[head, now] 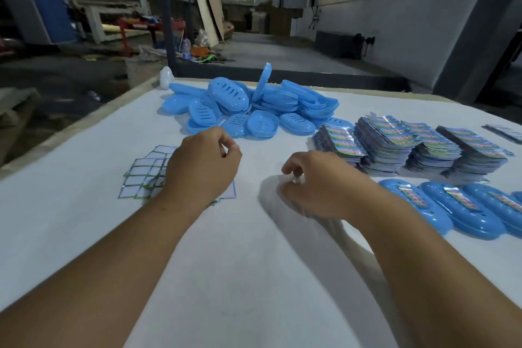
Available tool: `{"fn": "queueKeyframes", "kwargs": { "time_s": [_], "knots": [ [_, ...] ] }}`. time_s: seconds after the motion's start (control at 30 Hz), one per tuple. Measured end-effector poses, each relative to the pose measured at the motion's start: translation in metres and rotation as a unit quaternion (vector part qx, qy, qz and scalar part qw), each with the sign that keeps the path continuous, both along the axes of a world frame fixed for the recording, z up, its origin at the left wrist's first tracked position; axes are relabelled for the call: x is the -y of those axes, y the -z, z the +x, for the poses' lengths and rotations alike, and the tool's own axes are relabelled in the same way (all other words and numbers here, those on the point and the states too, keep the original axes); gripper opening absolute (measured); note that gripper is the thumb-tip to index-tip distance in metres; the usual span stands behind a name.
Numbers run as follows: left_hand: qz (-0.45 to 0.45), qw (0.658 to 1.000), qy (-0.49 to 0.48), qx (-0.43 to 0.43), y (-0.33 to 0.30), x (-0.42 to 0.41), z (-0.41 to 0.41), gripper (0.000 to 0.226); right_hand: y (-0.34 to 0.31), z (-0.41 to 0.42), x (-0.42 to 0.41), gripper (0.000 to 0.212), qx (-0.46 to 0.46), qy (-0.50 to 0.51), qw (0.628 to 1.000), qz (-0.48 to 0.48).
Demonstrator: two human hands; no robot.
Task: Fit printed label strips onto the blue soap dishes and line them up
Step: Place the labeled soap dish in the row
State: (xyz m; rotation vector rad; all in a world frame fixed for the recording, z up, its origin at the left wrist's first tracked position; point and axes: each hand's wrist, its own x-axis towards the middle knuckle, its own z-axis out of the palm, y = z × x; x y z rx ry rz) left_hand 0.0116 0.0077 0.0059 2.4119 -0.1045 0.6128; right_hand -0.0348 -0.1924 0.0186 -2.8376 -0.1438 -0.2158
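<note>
1. The left hand (202, 169) hovers over a fan of white-backed label sheets with green and blue grid edges (144, 175) on the white tabletop (240, 277); its fingers are curled, thumb against forefinger, and whether they pinch anything cannot be told.
2. The right hand (319, 186) is blurred, its fingers (291, 167) curled around a small pale bit that cannot be identified.
3. A loose pile of blue oval plastic soap dishes (248, 104) lies at the far edge.
4. Stacks of colourful printed label strips (409, 144) stand to the right.
5. Nearer, blue soap dishes fitted with label strips (463, 209) lie side by side, touching.
</note>
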Motion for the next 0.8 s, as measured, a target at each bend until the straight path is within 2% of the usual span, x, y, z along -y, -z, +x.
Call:
{"fn": "queueKeyframes", "kwargs": {
  "time_s": [0.1, 0.17, 0.27, 0.33, 0.4, 0.47, 0.57, 0.7, 0.8],
  "knots": [
    [0.027, 1.0, 0.004, -0.007, -0.002, 0.005, 0.012, 0.011, 0.0, 0.0, -0.001, 0.038, 0.008, -0.006, 1.0, -0.004],
    [0.119, 0.993, 0.025, -0.008, -0.006, 0.014, 0.028, 0.023, 0.0, -0.001, -0.002, 0.036, 0.015, -0.011, 1.0, -0.004],
    [0.272, 0.961, 0.047, -0.014, -0.014, 0.034, 0.052, 0.044, -0.002, -0.001, -0.001, 0.036, 0.02, -0.021, 1.0, 0.003],
    [0.339, 0.939, 0.053, -0.024, -0.017, 0.045, 0.066, 0.05, -0.003, -0.002, 0.0, 0.037, 0.019, -0.025, 1.0, 0.002],
    [0.368, 0.928, 0.058, -0.028, -0.015, 0.052, 0.077, 0.047, -0.003, -0.001, 0.001, 0.039, 0.014, -0.029, 0.999, 0.007],
    [0.356, 0.932, 0.057, -0.025, -0.013, 0.057, 0.084, 0.037, -0.004, -0.001, 0.002, 0.038, 0.013, -0.031, 0.999, 0.017],
    [0.276, 0.96, 0.053, -0.009, -0.008, 0.058, 0.087, 0.021, -0.006, -0.002, 0.003, 0.039, 0.019, -0.034, 0.999, 0.025],
    [0.151, 0.986, 0.064, 0.005, -0.008, 0.058, 0.073, 0.018, -0.008, -0.001, 0.004, 0.04, 0.023, -0.024, 0.999, 0.032],
    [0.024, 0.996, 0.089, 0.003, -0.018, 0.055, 0.05, 0.019, -0.007, 0.001, 0.004, 0.053, 0.044, -0.009, 0.998, 0.044]
  ]
}}
